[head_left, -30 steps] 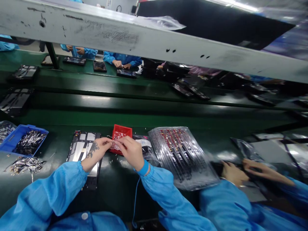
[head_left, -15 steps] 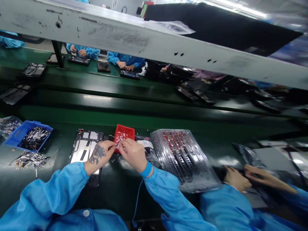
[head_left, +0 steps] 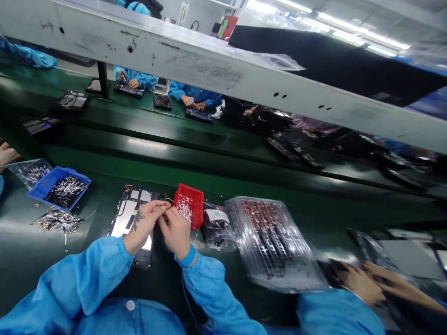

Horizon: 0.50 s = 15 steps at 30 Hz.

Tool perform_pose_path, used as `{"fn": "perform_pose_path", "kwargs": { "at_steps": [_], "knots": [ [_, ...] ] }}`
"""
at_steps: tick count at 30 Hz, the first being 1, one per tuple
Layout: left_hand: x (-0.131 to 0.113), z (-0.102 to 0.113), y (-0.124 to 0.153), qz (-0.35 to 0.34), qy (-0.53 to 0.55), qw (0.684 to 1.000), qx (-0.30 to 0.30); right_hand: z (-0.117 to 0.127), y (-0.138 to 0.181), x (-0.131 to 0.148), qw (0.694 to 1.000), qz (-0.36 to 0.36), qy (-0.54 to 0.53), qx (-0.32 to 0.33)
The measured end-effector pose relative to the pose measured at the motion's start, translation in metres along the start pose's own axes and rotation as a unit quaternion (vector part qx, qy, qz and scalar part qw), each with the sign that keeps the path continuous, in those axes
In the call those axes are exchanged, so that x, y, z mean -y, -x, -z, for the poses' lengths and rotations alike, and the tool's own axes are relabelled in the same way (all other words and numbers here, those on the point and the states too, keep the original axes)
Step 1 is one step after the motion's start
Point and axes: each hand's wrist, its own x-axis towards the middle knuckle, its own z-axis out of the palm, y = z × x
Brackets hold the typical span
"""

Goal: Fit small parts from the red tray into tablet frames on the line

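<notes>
My left hand point(head_left: 146, 222) is pinched at the fingertips, just above the right side of an opened flat device point(head_left: 123, 211) with silver panels in a black frame. Fingertip to fingertip with it, my right hand point(head_left: 177, 231), which wears a blue wrist strap point(head_left: 187, 257), is pinched as well. A tiny thin piece seems to show at the fingertips, too small to name. Right beside them stands a red bin point(head_left: 198, 204) holding many small white pieces point(head_left: 184, 208). The hands partly cover the device's right side.
To the left are a blue tray point(head_left: 38, 190) of short cables and a loose cable pile point(head_left: 57, 221). A bagged dark part point(head_left: 216, 225) and a clear plastic tray point(head_left: 296, 265) of strips lie right. A co-worker's hands point(head_left: 363, 283) work at far right. A shelf beam point(head_left: 216, 65) crosses above.
My right hand has moved from over the red bin to its left side, still meeting my left hand. More of the bin shows. The whole view has shifted slightly.
</notes>
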Motion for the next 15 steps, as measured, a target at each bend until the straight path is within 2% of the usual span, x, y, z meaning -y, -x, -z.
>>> {"fn": "perform_pose_path", "kwargs": {
  "at_steps": [2,3,5,7,9,11,13,15],
  "knots": [
    [-0.008,0.011,0.007,-0.001,0.002,1.0,0.017,-0.006,-0.003,0.002,0.989,-0.059,-0.132,0.018],
    [-0.012,0.018,0.011,-0.005,-0.01,1.0,0.019,-0.007,-0.004,0.003,0.972,-0.103,-0.209,0.036],
    [-0.02,0.036,0.019,-0.013,-0.059,0.998,-0.003,-0.007,-0.005,0.005,0.914,-0.204,-0.341,0.082],
    [-0.022,0.052,0.028,-0.001,-0.114,0.993,-0.022,-0.008,-0.004,0.009,0.86,-0.279,-0.41,0.118],
    [-0.019,0.065,0.035,0.023,-0.145,0.989,-0.012,-0.011,-0.001,0.014,0.839,-0.303,-0.429,0.145],
    [-0.013,0.074,0.042,0.034,-0.16,0.987,0.001,-0.015,0.002,0.021,0.853,-0.281,-0.41,0.161],
    [-0.006,0.081,0.049,0.024,-0.189,0.982,0.001,-0.017,0.005,0.026,0.896,-0.217,-0.349,0.166],
    [-0.001,0.09,0.055,0.004,-0.24,0.97,0.018,-0.018,0.008,0.031,0.945,-0.116,-0.255,0.167]
  ]
}}
